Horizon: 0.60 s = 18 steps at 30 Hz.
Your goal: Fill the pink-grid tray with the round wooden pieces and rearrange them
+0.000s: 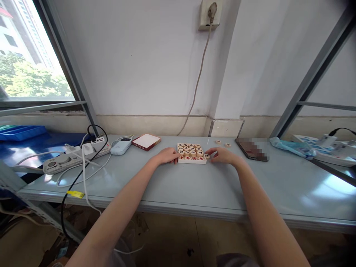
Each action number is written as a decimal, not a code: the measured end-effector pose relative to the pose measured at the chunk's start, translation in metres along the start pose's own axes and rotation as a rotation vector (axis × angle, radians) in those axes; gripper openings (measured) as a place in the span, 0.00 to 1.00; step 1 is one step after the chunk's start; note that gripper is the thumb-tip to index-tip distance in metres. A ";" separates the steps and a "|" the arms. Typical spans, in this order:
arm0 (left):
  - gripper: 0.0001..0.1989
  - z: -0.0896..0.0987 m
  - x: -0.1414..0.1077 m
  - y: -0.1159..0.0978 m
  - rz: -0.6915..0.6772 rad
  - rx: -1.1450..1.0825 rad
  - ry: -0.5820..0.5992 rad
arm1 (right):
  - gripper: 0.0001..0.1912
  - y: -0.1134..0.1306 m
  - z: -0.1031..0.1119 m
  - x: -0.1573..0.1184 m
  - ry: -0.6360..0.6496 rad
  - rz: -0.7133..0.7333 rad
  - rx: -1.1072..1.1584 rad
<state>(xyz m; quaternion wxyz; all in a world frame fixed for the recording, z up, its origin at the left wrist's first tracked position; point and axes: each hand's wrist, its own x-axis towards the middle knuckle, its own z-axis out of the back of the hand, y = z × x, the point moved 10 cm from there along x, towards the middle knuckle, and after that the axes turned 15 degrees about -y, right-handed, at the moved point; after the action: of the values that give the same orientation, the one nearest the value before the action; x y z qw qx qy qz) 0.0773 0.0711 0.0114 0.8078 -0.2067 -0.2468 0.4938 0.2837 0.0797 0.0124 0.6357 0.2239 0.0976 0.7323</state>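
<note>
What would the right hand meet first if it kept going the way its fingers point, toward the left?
Probably the loose round piece at the fingertips of the right hand, then the side of the white box of pieces. Whether the fingers already touch that piece is unclear.

beige pcs (191,150) w/ red+black marks

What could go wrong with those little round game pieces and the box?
The left hand steadies the small box of round pieces, while the right hand pinches one piece at its corner. The box looks packed, so squeezing one in might pop others out. Two loose pieces lie behind that hand, near the phone; a careless sweep could send them rolling off the table.
</note>
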 end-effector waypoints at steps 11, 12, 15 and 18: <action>0.23 -0.005 0.006 0.005 -0.027 -0.010 0.006 | 0.16 0.022 0.041 -0.005 -0.385 -0.037 -0.073; 0.23 -0.005 0.006 0.005 -0.031 -0.011 0.007 | 0.16 0.032 0.041 -0.006 -0.399 0.025 -0.013; 0.23 -0.005 0.006 0.004 -0.040 -0.013 0.008 | 0.18 0.068 0.029 -0.011 -0.325 0.213 0.184; 0.23 -0.004 0.005 0.003 -0.042 -0.011 0.007 | 0.17 0.099 0.010 -0.019 -0.227 0.330 0.300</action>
<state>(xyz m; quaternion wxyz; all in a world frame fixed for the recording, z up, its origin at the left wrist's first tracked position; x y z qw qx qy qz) 0.0800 0.0767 0.0073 0.8177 -0.2076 -0.2509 0.4747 0.2019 0.0430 0.0600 0.4740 0.4093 0.0954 0.7738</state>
